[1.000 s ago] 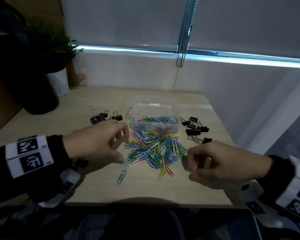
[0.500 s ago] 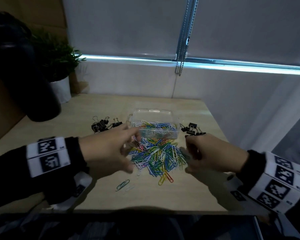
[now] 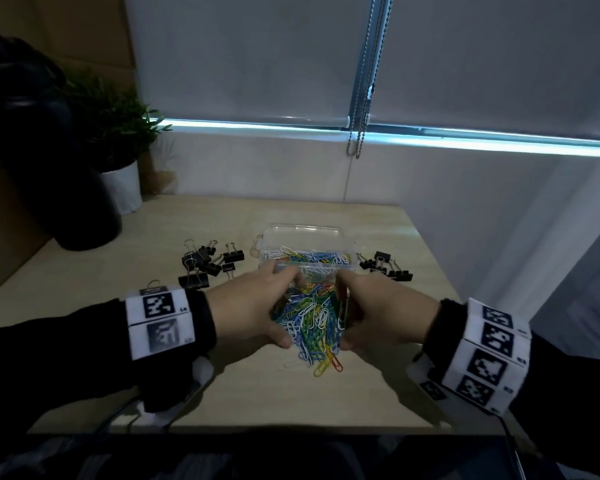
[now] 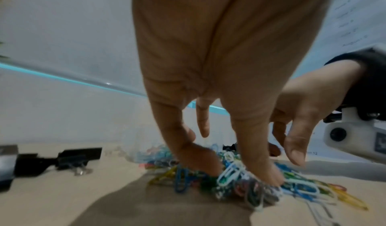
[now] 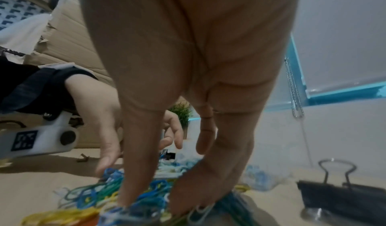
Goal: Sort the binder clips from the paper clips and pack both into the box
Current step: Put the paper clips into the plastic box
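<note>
A heap of coloured paper clips (image 3: 314, 327) lies on the wooden table (image 3: 257, 400) in front of a clear plastic box (image 3: 302, 229) that holds more paper clips. My left hand (image 3: 282, 306) and right hand (image 3: 343, 311) cup the heap from either side, with fingers and thumbs curled into it. The left wrist view shows my left thumb and fingers dug into the paper clips (image 4: 240, 185). In the right wrist view my right fingertips (image 5: 188, 208) pinch into the paper clips (image 5: 94, 195). Black binder clips lie in one group left of the box (image 3: 205, 261) and another to its right (image 3: 385, 266).
A potted plant (image 3: 122, 188) and a large dark object (image 3: 49, 168) stand at the table's back left. A blind's bead chain (image 3: 361, 98) hangs behind the box. One binder clip (image 5: 342, 198) sits close by my right hand. The table's front edge is near my wrists.
Both hands have moved inward and forward, pushing the spread paper clips into a tighter heap between them. The stray clips at the front left are gone from the table.
</note>
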